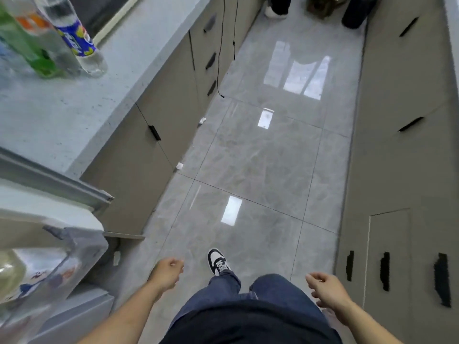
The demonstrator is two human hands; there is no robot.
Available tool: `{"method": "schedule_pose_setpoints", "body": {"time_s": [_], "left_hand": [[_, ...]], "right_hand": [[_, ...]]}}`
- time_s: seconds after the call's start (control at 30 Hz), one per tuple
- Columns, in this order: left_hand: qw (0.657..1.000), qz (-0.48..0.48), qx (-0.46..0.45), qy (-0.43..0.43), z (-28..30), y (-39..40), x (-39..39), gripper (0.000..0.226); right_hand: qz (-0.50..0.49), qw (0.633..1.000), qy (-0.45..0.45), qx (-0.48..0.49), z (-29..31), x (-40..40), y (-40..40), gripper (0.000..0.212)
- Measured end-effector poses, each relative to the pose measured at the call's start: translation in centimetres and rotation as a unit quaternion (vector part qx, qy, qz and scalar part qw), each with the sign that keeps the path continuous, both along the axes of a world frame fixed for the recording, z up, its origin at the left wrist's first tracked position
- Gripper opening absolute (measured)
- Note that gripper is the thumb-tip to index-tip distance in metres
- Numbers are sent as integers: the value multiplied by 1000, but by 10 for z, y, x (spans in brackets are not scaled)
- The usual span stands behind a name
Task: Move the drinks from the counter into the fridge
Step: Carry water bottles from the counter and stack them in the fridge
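Both hands hung empty with loosely curled fingers, the left hand (167,270) nearer the fridge door (53,259) than the right hand (327,290). That door's shelf held blurred bottles (15,276). Beyond it, drink bottles (49,36) stood on the counter (82,108).

Glossy grey tiled floor (260,157) between taupe cabinets (159,112)

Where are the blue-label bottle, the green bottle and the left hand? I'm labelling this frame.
blue-label bottle (75,40): head view, on its blue label.
green bottle (32,55): head view, on its lower body.
left hand (167,270): head view, on the back of the hand.
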State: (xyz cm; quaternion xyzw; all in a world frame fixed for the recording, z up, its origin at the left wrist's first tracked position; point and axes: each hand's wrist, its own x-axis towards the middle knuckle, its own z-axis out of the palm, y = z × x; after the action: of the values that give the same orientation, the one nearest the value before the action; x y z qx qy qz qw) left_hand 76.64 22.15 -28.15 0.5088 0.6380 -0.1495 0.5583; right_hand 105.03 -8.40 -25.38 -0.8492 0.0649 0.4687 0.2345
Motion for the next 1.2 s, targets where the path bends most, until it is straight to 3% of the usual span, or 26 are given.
{"method": "schedule_pose_setpoints", "body": {"time_s": [0.17,0.3,0.5,0.6,0.77,1.07,1.2], "left_hand": [[993,35,49,-99,24,67,86,18],[988,84,53,-115,26,96,111,17],[980,191,24,-45,17,103,96,14],[970,241,16,18,20,94,83,18],[934,346,14,84,37,68,84,25],[830,554,-2,66,46,49,135,20],[813,581,13,49,33,70,144,22]], "right_hand": [[50,998,3,-23,1,51,53,21],[104,994,10,-44,-9,94,99,26],[214,976,24,-44,-27,158,198,13],[291,956,23,-32,-35,192,264,22],[395,917,49,16,-28,231,391,22],[513,856,49,44,-20,236,533,17],[545,835,66,44,-18,212,570,14]]}}
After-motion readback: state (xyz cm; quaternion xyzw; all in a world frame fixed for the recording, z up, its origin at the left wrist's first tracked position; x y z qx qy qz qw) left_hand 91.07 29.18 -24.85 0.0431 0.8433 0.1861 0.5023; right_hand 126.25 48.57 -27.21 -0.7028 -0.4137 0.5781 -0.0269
